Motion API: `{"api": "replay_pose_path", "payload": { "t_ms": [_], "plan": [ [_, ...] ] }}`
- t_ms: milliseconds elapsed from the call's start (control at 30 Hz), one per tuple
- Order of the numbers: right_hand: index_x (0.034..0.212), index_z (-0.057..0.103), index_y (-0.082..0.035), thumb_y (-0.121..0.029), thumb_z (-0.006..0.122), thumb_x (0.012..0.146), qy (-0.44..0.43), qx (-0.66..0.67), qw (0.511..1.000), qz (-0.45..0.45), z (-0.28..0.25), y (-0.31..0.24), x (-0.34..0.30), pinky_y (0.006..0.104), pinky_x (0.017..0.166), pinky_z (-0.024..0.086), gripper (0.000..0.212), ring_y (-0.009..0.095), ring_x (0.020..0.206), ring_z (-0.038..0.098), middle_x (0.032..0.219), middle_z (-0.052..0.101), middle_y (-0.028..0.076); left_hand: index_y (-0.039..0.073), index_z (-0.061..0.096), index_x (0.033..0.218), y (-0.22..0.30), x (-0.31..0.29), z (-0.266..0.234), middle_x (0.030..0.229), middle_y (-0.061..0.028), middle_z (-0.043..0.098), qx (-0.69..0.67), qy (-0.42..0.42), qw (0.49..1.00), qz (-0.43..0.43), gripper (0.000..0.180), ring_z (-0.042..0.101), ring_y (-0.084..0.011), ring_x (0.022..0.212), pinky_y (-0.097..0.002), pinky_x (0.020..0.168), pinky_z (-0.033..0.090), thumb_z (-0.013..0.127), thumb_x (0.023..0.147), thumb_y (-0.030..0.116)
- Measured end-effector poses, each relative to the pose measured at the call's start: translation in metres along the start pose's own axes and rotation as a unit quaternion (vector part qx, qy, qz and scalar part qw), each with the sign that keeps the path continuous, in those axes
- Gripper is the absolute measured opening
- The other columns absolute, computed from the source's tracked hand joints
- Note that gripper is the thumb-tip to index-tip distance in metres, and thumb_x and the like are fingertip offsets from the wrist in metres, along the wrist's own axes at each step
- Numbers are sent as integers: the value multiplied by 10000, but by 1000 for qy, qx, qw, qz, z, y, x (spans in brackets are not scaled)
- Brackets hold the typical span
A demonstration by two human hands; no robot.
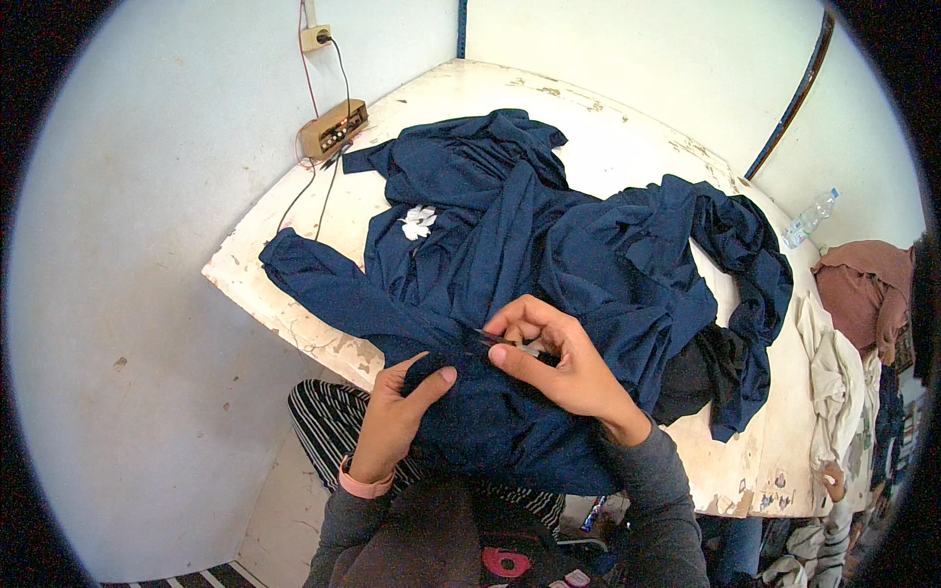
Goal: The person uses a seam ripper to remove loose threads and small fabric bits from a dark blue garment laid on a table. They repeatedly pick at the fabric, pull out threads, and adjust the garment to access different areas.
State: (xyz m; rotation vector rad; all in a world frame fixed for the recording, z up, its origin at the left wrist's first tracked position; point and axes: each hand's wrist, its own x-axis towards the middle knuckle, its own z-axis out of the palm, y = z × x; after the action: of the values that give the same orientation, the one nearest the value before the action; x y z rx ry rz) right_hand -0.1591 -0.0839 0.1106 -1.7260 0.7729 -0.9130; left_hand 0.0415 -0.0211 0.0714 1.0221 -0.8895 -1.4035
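Observation:
A large navy blue garment point(549, 250) lies crumpled over the table in front of me, its near part hanging over my lap. My right hand point(559, 358) is above its near part, thumb and fingers closed on a small, dark, pointed tool point(497, 339) that looks like thread snips. Something whitish shows inside that hand, too small to make out. My left hand point(397, 402) is at the cloth's near left edge, thumb lying over the fabric and its other fingers partly hidden by it. Small white pieces point(418, 222) rest on the garment further back.
The pale, worn table point(618, 147) meets walls at the left and back. A brown power box point(333, 127) with cords stands at the far left. A clear bottle point(812, 218) lies at the right edge. Brown cloth point(863, 289) and cream cloth point(831, 382) are piled beyond it.

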Motion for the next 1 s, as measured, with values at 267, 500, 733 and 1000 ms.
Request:
{"api": "replay_pose_path", "payload": {
  "t_ms": [267, 500, 733, 1000],
  "plan": [
    [900, 730, -16, -61, 804, 817, -35, -156, 987, 4, -2, -12, -5, 222, 593, 421, 119, 38, 687, 579, 806, 706, 22, 35, 742, 934, -6, 1, 0, 881, -62, 741, 314, 34, 911, 266, 210, 681, -149, 825, -263, 715, 499, 797, 734, 2],
    [874, 727, -20, -14, 792, 767, -85, -148, 985, -42, -8, -39, -15, 241, 626, 475, 125, 109, 708, 659, 793, 713, 59, 84, 739, 885, -16, 2, -11, 917, -89, 717, 394, 105, 760, 505, 358, 707, -248, 819, -323, 690, 548, 756, 560, -67],
    [926, 668, -7, -122, 834, 762, 26, -110, 988, -101, -1, -43, -18, 270, 675, 504, 259, 174, 753, 682, 870, 709, 86, 76, 723, 885, -11, -3, -5, 878, -110, 685, 374, 125, 778, 488, 338, 703, -255, 794, -320, 659, 547, 813, 585, -52],
    [940, 672, -26, -133, 836, 772, 27, -283, 951, -124, 8, -26, -11, 274, 629, 493, 258, 176, 692, 683, 823, 716, 87, 58, 670, 868, -11, -3, -4, 861, -115, 670, 342, 144, 802, 467, 313, 687, -246, 763, -318, 642, 529, 859, 636, -32]
  ]
}}
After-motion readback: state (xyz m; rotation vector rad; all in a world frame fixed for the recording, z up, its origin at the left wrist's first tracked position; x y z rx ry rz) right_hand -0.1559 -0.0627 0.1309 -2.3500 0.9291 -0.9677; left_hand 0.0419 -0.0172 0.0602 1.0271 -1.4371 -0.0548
